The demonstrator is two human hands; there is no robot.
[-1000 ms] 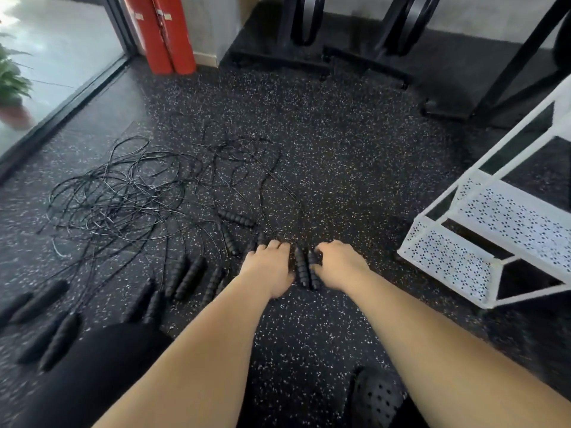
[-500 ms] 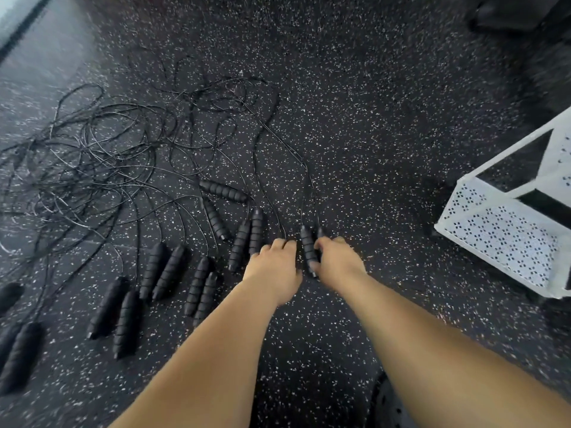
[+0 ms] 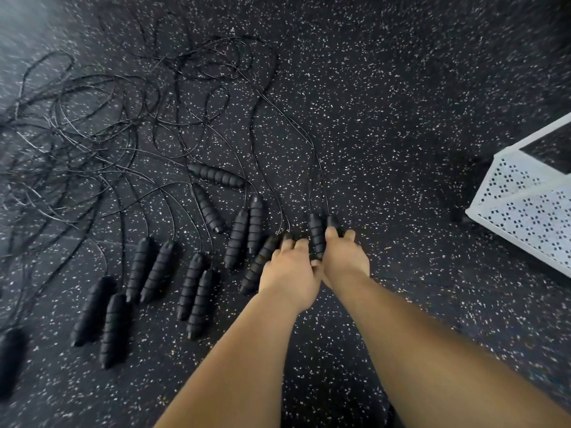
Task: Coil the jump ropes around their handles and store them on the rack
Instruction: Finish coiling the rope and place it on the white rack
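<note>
Several black jump ropes lie on the speckled floor, their ribbed handles (image 3: 197, 291) set out in a row and their thin cords (image 3: 108, 118) tangled at the upper left. My right hand (image 3: 344, 257) grips the rightmost pair of handles (image 3: 316, 234), fingers curled over the far one and thumb under the near one. Two cords run up and away from that pair. My left hand (image 3: 290, 270) lies just to the left with fairly straight fingers, touching the neighbouring handle (image 3: 258, 265). The white perforated rack (image 3: 525, 211) stands at the right edge.
The black rubber floor (image 3: 401, 118) is open between the handles and the rack. A lone handle (image 3: 216, 176) lies crosswise above the row. More handles (image 3: 12, 359) sit at the far left edge.
The view has tilted down and closer to the floor; walls and gym equipment have left the frame. My right hand has closed further round the rightmost pair of handles. My left hand stays beside it.
</note>
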